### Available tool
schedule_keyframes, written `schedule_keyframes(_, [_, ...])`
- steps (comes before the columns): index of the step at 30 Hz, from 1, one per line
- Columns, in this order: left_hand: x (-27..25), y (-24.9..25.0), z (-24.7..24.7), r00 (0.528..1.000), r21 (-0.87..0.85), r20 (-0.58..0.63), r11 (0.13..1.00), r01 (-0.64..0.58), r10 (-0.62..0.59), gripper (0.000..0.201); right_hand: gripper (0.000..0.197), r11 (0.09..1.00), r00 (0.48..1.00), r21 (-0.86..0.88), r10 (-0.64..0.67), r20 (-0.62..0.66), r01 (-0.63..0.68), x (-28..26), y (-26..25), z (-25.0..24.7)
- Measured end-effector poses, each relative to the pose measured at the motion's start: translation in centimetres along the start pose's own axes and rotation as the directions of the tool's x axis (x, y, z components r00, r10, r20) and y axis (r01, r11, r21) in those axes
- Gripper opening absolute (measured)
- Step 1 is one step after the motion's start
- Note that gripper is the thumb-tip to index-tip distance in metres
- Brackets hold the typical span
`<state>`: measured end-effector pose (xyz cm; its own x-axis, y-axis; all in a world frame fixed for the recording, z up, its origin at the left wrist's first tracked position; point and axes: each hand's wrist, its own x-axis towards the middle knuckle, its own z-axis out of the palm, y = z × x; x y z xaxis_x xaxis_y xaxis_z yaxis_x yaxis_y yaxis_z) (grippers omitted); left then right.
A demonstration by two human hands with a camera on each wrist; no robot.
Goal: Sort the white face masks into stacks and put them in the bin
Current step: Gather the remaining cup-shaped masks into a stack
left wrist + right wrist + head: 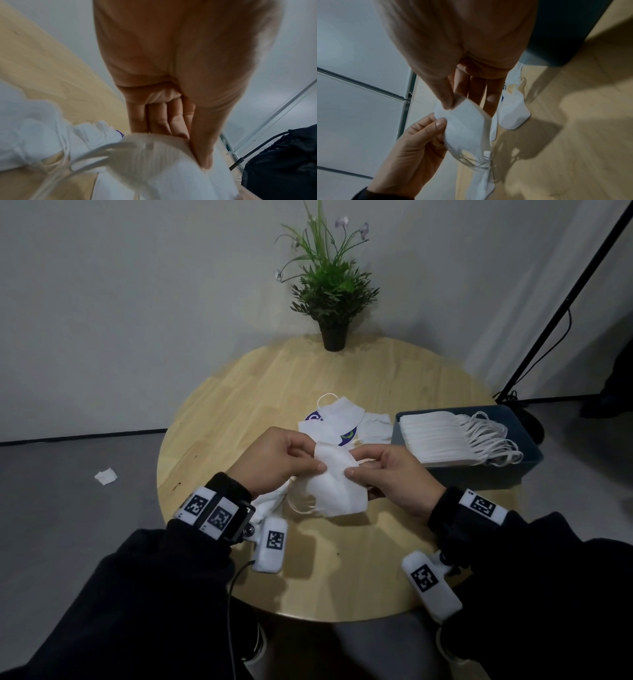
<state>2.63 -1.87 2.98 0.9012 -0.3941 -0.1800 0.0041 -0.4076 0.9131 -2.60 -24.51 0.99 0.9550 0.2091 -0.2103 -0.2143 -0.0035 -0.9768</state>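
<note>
A folded white face mask (pixel 337 481) hangs above the round wooden table (pixel 239 412), held between both hands. My left hand (pixel 284 460) pinches its left edge with thumb and fingers. My right hand (pixel 383 470) pinches its right edge the same way. In the right wrist view the mask (pixel 464 124) shows between both thumbs, ear loops dangling below. In the left wrist view the mask (pixel 154 162) is blurred under my thumb. Loose white masks (pixel 342 419) lie behind my hands. A dark blue bin (pixel 527 470) at right holds a stack of masks (pixel 442 436).
A potted plant (pixel 332 299) stands at the table's far edge. More white masks (pixel 270 501) lie under my left wrist. A scrap of white material (pixel 105 475) lies on the floor at left. A black stand pole (pixel 561 302) leans at right.
</note>
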Motion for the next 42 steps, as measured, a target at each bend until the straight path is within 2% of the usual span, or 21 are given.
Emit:
schedule_keyframes(3, [0.2, 0.0, 0.2, 1.0, 0.001, -0.022, 1.0, 0.004, -0.004, 0.018, 0.01, 1.0, 0.998, -0.026, 0.0, -0.065, -0.002, -0.1, 0.1, -0.1])
schedule_keyframes(6, [0.4, -0.1, 0.3, 0.999, -0.037, -0.035, 0.999, -0.003, 0.002, 0.01, 0.009, 0.998, 0.995, -0.067, 0.009, -0.096, -0.016, -0.1, 0.2, -0.5])
schedule_keyframes(9, [0.5, -0.1, 0.3, 0.999, -0.05, -0.049, 0.999, 0.008, -0.01, 0.015, 0.011, 0.995, 0.994, -0.092, 0.02, -0.106, -0.03, -0.1, 0.3, -0.7])
schedule_keyframes(16, [0.5, -0.3, 0.4, 0.998, -0.048, -0.061, 0.998, 0.031, -0.034, 0.019, 0.022, 0.999, 0.99, -0.026, 0.034, -0.139, -0.038, 0.2, 0.6, -0.8])
schedule_keyframes(24, [0.4, -0.2, 0.6, 0.998, -0.064, -0.048, 0.997, 0.032, -0.035, 0.021, 0.01, 0.998, 0.984, 0.006, 0.058, -0.171, -0.058, 0.0, 0.5, -0.6])
schedule_keyframes(36, [0.7, -0.4, 0.8, 0.997, -0.063, -0.055, 0.997, 0.052, -0.056, 0.018, 0.007, 0.997, 0.984, -0.008, 0.08, -0.161, -0.082, -0.1, 0.3, -0.7])
schedule_keyframes(42, [0.6, -0.5, 1.1, 0.998, -0.044, -0.007, 0.997, 0.068, -0.069, 0.016, 0.003, 0.995, 0.982, -0.04, 0.078, -0.17, -0.086, -0.4, 0.4, -0.9])
